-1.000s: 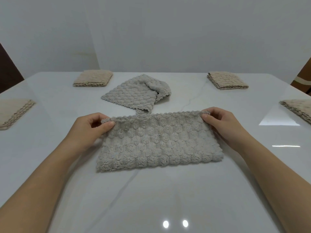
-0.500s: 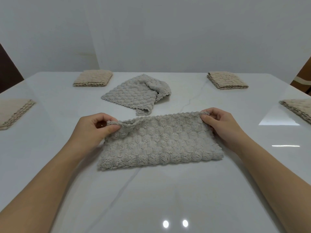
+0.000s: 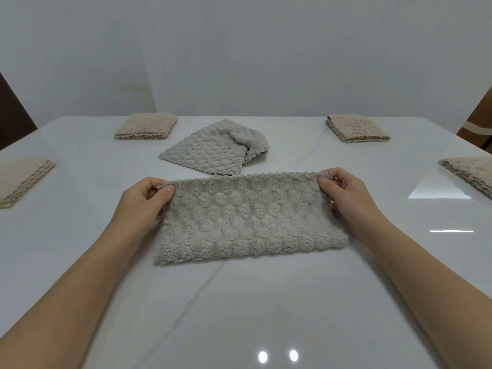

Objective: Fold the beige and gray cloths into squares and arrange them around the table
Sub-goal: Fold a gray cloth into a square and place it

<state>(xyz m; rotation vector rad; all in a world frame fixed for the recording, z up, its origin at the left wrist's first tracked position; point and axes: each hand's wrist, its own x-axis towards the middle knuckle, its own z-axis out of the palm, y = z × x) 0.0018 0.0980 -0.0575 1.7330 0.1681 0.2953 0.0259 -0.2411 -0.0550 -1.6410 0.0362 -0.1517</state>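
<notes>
A gray bobbled cloth, folded in half into a long rectangle, lies on the white table in front of me. My left hand pinches its far left corner. At the far right corner, my right hand pinches the edge the same way. Behind it a second gray cloth lies loosely crumpled. Folded beige squares sit around the table: one at the far left, one at the far right, one at the left edge, one at the right edge.
The glossy white marble table reflects ceiling lights near its front. A pale wall stands right behind the far edge. Dark brown furniture shows at the left and a brown door or panel at the right.
My left hand bunched the cloth's far left corner inward, then pulled it back out; the far edge now lies straight and taut between both hands.
</notes>
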